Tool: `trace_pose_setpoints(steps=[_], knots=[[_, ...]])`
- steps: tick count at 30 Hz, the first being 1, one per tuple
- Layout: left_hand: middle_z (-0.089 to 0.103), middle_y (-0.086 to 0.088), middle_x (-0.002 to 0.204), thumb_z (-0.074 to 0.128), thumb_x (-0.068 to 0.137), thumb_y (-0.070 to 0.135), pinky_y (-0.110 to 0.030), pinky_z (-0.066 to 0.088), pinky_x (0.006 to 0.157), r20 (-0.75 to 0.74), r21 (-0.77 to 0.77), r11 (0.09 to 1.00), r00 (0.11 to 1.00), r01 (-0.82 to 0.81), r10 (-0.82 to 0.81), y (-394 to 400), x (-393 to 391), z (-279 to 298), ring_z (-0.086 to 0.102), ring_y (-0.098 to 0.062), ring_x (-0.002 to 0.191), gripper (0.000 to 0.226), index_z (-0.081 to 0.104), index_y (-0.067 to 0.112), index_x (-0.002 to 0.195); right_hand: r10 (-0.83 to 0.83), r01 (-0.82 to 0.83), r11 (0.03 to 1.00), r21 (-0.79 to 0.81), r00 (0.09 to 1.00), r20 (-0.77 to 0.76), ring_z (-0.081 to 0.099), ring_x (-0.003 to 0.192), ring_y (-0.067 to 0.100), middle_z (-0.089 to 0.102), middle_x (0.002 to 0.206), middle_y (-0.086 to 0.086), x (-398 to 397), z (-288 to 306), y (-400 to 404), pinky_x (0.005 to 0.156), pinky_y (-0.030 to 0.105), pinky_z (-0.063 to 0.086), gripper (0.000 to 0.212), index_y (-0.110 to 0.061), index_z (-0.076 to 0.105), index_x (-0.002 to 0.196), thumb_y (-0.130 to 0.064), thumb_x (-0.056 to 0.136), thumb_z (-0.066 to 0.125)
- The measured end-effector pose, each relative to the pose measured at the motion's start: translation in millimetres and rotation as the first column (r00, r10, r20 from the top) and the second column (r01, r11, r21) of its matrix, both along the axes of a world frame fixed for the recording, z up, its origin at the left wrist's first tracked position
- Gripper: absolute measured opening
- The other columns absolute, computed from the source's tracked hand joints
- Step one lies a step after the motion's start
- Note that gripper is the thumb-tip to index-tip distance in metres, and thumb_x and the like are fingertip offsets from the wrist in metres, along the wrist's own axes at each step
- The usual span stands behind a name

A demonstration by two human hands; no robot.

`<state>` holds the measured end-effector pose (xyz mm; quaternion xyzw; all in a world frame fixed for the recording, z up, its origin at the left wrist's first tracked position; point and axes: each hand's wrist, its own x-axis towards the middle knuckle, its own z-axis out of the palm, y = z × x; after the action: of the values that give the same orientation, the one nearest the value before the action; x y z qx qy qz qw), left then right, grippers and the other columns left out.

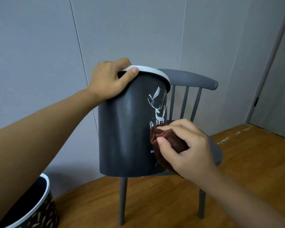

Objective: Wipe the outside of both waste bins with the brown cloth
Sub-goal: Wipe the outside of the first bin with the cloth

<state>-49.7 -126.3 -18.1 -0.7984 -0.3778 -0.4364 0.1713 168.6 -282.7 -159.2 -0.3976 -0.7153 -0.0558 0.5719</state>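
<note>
I hold the dark grey bin [127, 129] upright on the seat of the grey chair [187, 79], its long axis near vertical with a slight tilt of the top toward 1 o'clock. My left hand [109, 79] grips the white rim [155, 72] at the bin's 11 o'clock, thumb curled over the outer edge and fingers out of sight behind the rim. My right hand [181, 145] is closed on the bunched brown cloth [164, 139], thumb and fingers pinching it, and it presses the cloth against the bin wall at the bin's 4 o'clock, over the lower part of the white deer print [158, 111]. From the right hand, the wall not covered by the cloth lies toward 9 and 10 o'clock; the right hand is the nearer one to it, and the left hand is occupied with steadying. I judge that the next stroke must run sideways around the wall or upward along the long axis. Count: two bins, the second being the patterned bin [39, 209] with a white rim on the wooden floor [155, 203] at 7 o'clock, untouched by either hand; one cloth; one chair; two hands.
</note>
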Motion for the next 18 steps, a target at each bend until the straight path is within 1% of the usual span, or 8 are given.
trace_pose_setpoints(steps=[3, 6, 8, 10, 12, 14, 15, 18], knots=[[0.054, 0.001, 0.065, 0.042, 0.096, 0.057, -0.038, 0.042, 0.067, -0.029, -0.073, 0.996, 0.998, 0.046, -0.048, -6, -2, 4, 0.053, -0.025, 0.068, 0.041, 0.054, 0.02, 0.081, -0.065, 0.055, 0.993, 0.107, 0.993, 0.098, 0.061, 0.098, 0.021, 0.066, 0.106, 0.002, -23, -2, 6, 0.082, 0.032, 0.055, 0.03, -0.009, 0.08, 0.111, -0.031, 0.093, 0.072], [0.047, -0.001, 0.06, 0.044, 0.092, 0.046, -0.036, 0.035, 0.059, -0.051, -0.192, 0.979, 0.995, 0.071, -0.082, -16, -3, 18, 0.045, -0.021, 0.062, 0.038, 0.047, 0.017, 0.067, -0.096, 0.071, 0.988, 0.135, 0.978, 0.188, 0.058, 0.098, 0.021, 0.064, 0.107, 0.002, -34, -7, 8, 0.078, 0.032, 0.056, 0.033, -0.012, 0.079, 0.115, -0.035, 0.093, 0.073], [0.051, -0.004, 0.061, 0.043, 0.084, 0.041, -0.037, 0.037, 0.057, -0.121, -0.214, 0.976, 0.991, 0.034, -0.061, -22, -1, 32, 0.047, -0.022, 0.062, 0.034, 0.052, 0.015, 0.063, -0.085, 0.054, 0.988, 0.147, 0.972, 0.218, 0.058, 0.099, 0.02, 0.065, 0.108, 0.002, -35, -8, 9, 0.077, 0.032, 0.057, 0.034, -0.012, 0.079, 0.116, -0.035, 0.092, 0.074], [0.059, -0.003, 0.066, 0.042, 0.081, 0.041, -0.042, 0.046, 0.063, -0.183, -0.177, 0.984, 0.981, 0.026, -0.059, -25, 4, 42, 0.053, -0.024, 0.068, 0.033, 0.06, 0.016, 0.07, -0.062, 0.025, 0.99, 0.142, 0.963, 0.262, 0.058, 0.101, 0.02, 0.065, 0.109, 0.001, -37, -8, 9, 0.076, 0.033, 0.058, 0.035, -0.013, 0.078, 0.117, -0.037, 0.092, 0.075], [0.061, 0.002, 0.066, 0.04, 0.088, 0.051, -0.038, 0.045, 0.063, -0.223, -0.158, 0.987, 0.973, 0.028, -0.064, -24, 13, 41, 0.055, -0.022, 0.068, 0.038, 0.06, 0.02, 0.077, -0.044, 0.006, 0.991, 0.131, 0.956, 0.288, 0.057, 0.101, 0.019, 0.065, 0.11, 0.0, -39, -9, 8, 0.075, 0.034, 0.058, 0.034, -0.015, 0.078, 0.117, -0.038, 0.092, 0.075], [0.05, 0.002, 0.054, 0.037, 0.091, 0.064, -0.034, 0.035, 0.057, -0.264, -0.056, 0.998, 0.965, -0.017, 0.002, -19, 22, 31, 0.048, -0.02, 0.057, 0.053, 0.047, 0.018, 0.067, -0.023, -0.01, 0.992, 0.122, 0.962, 0.271, 0.058, 0.099, 0.019, 0.064, 0.107, -0.001, -39, -9, 7, 0.076, 0.034, 0.057, 0.032, -0.015, 0.079, 0.114, -0.036, 0.091, 0.075], [0.041, 0.001, 0.049, 0.038, 0.09, 0.068, -0.033, 0.031, 0.053, -0.244, -0.004, 0.999, 0.969, -0.033, 0.031, -17, 26, 26, 0.042, -0.02, 0.052, 0.06, 0.038, 0.016, 0.062, -0.007, -0.021, 0.993, 0.115, 0.971, 0.239, 0.059, 0.098, 0.018, 0.064, 0.104, -0.001, -39, -7, 7, 0.076, 0.033, 0.056, 0.03, -0.014, 0.08, 0.111, -0.035, 0.091, 0.075], [0.03, 0.0, 0.044, 0.042, 0.084, 0.072, -0.033, 0.028, 0.049, -0.115, 0.061, 0.997, 0.992, -0.041, 0.048, -13, 30, 19, 0.034, -0.024, 0.047, 0.066, 0.027, 0.014, 0.056, 0.023, -0.026, 0.996, 0.084, 0.999, 0.03, 0.064, 0.095, 0.016, 0.065, 0.1, -0.003, -27, 11, 6, 0.081, 0.032, 0.057, 0.026, -0.013, 0.08, 0.105, -0.031, 0.089, 0.072]])
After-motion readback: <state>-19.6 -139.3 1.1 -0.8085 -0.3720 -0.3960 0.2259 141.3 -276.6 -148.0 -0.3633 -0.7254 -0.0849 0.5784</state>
